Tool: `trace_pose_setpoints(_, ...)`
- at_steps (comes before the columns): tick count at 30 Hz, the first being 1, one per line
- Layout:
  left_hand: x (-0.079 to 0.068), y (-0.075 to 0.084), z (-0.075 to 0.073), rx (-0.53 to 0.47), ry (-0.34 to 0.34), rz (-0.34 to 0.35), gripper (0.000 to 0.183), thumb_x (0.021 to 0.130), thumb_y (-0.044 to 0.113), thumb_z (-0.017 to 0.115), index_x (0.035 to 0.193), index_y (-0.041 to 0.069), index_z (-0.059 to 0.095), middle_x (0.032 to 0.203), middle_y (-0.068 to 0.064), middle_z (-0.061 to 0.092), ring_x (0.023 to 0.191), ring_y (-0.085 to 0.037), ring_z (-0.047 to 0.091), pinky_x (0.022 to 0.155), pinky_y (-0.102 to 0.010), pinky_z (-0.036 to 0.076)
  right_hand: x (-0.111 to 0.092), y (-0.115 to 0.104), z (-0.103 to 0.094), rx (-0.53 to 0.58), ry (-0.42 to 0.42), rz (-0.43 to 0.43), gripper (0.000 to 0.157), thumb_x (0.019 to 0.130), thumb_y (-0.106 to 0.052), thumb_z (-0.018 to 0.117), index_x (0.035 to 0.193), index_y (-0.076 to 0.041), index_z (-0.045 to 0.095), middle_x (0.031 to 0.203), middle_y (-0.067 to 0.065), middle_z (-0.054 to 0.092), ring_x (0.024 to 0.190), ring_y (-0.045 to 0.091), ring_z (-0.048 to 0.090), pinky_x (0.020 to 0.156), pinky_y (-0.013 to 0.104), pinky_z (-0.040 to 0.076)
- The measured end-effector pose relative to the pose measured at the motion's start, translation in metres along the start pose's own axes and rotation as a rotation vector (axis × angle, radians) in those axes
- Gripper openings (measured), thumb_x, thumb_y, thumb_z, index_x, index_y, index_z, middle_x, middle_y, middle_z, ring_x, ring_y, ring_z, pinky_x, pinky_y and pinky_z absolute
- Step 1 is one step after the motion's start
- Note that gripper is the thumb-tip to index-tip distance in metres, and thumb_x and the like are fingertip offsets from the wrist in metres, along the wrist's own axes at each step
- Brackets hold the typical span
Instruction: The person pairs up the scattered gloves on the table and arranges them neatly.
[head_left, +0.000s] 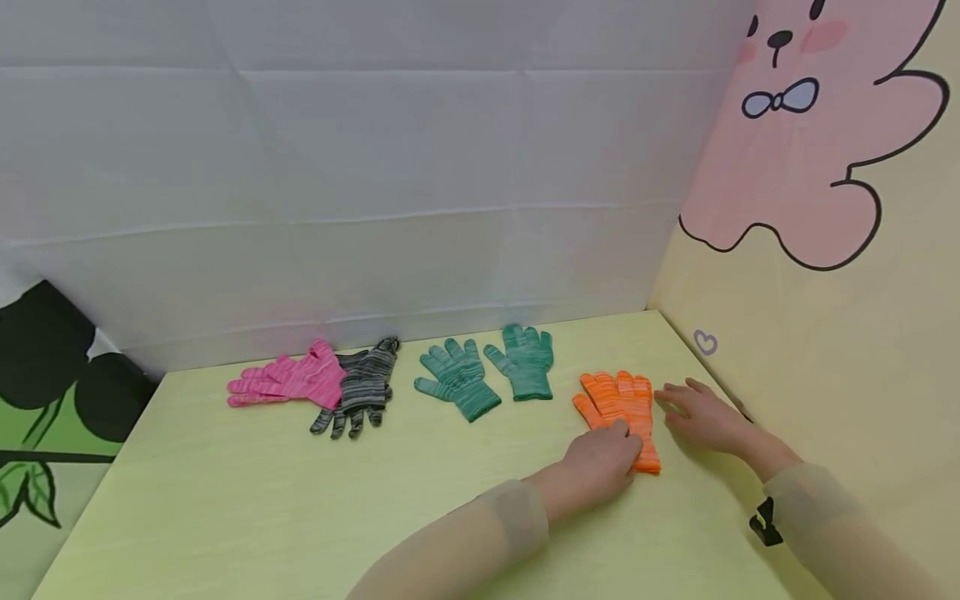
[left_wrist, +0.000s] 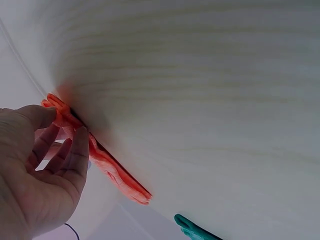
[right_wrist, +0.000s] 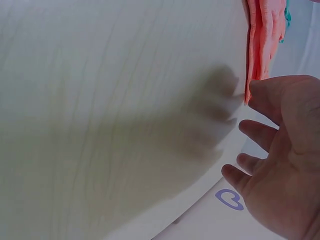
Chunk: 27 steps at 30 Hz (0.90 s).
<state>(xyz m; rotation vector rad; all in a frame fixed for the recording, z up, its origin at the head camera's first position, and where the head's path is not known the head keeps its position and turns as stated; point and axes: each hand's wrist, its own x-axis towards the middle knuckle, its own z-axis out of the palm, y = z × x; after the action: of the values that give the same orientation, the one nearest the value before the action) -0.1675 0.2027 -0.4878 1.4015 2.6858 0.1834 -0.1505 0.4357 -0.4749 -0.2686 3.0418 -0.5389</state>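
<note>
An orange knitted glove (head_left: 617,400) lies on the table's right side, its fingers toward the back wall. My left hand (head_left: 603,461) is over its lower part; in the left wrist view the thumb and curled fingers (left_wrist: 77,155) pinch the orange fabric (left_wrist: 112,167). My right hand (head_left: 705,415) is just right of the glove, fingers spread and loosely bent. Between its fingers nothing is held, as the right wrist view shows, and the orange glove (right_wrist: 262,40) is beside its fingertips. Whether they touch the glove, I cannot tell.
Two green gloves (head_left: 457,379) lie spread at the back middle. Farther left, pink gloves (head_left: 288,379) overlap black-and-grey gloves (head_left: 366,383). A white cloth wall (head_left: 420,167) stands behind the pale yellow table (head_left: 300,508), and a cream wall (head_left: 847,350) borders its right edge.
</note>
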Motion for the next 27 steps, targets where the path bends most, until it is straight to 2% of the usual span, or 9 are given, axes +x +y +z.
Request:
trace_pose_setpoints(6, 0.003, -0.001, 0.001, 0.067, -0.032, 0.036, 0.012, 0.105, 0.026, 0.060, 0.116, 0.027, 0.067, 0.100, 0.008, 0.054, 0.076, -0.009, 0.051, 0.063, -0.023, 0.047, 0.002, 0.009, 0.009, -0.011, -0.032, 0.002, 0.044, 0.097, -0.009, 0.063, 0.139, 0.006, 0.059, 0.148, 0.037, 0.043, 0.137, 0.068, 0.022, 0.107, 0.076, 0.025)
trace_pose_setpoints(11, 0.005, -0.004, -0.002, 0.130, -0.019, 0.060, 0.008, 0.103, 0.025, 0.065, 0.110, 0.028, 0.067, 0.095, 0.010, 0.055, 0.078, -0.009, 0.050, 0.064, -0.022, 0.046, 0.004, 0.013, 0.011, -0.021, -0.028, -0.014, 0.046, 0.095, -0.007, 0.063, 0.139, 0.005, 0.059, 0.147, 0.037, 0.044, 0.136, 0.068, 0.023, 0.107, 0.077, 0.025)
trace_pose_setpoints(14, 0.006, -0.006, -0.002, 0.116, 0.002, 0.068, 0.005, 0.102, 0.024, 0.066, 0.105, 0.028, 0.067, 0.092, 0.011, 0.055, 0.077, -0.008, 0.049, 0.063, -0.021, 0.044, 0.004, 0.012, 0.011, -0.028, -0.028, -0.022, 0.046, 0.095, -0.006, 0.063, 0.139, 0.005, 0.059, 0.147, 0.038, 0.044, 0.136, 0.068, 0.025, 0.107, 0.076, 0.026)
trace_pose_setpoints(19, 0.004, -0.009, -0.002, 0.063, -0.003, 0.076, 0.009, 0.103, 0.023, 0.064, 0.099, 0.029, 0.069, 0.086, 0.012, 0.053, 0.072, -0.008, 0.050, 0.059, -0.020, 0.042, 0.006, 0.013, 0.010, -0.030, -0.041, -0.012, 0.044, 0.096, -0.003, 0.058, 0.140, 0.004, 0.059, 0.147, 0.037, 0.044, 0.137, 0.067, 0.025, 0.108, 0.075, 0.024)
trace_pose_setpoints(24, 0.000, -0.012, -0.002, 0.049, 0.013, 0.121, 0.012, 0.103, 0.028, 0.065, 0.106, 0.033, 0.075, 0.089, 0.013, 0.055, 0.074, -0.006, 0.051, 0.063, -0.019, 0.044, 0.006, 0.013, 0.007, -0.017, -0.017, -0.024, 0.042, 0.095, 0.002, 0.053, 0.136, 0.005, 0.062, 0.143, 0.039, 0.048, 0.134, 0.069, 0.028, 0.107, 0.076, 0.025)
trace_pose_setpoints(27, -0.007, -0.016, -0.003, 0.106, 0.030, 0.178, 0.015, 0.103, 0.035, 0.063, 0.112, 0.035, 0.075, 0.093, 0.012, 0.056, 0.077, -0.007, 0.049, 0.067, -0.021, 0.045, 0.007, 0.014, 0.005, -0.011, 0.003, -0.018, 0.041, 0.096, 0.001, 0.053, 0.135, 0.004, 0.063, 0.141, 0.038, 0.050, 0.133, 0.067, 0.032, 0.108, 0.074, 0.025)
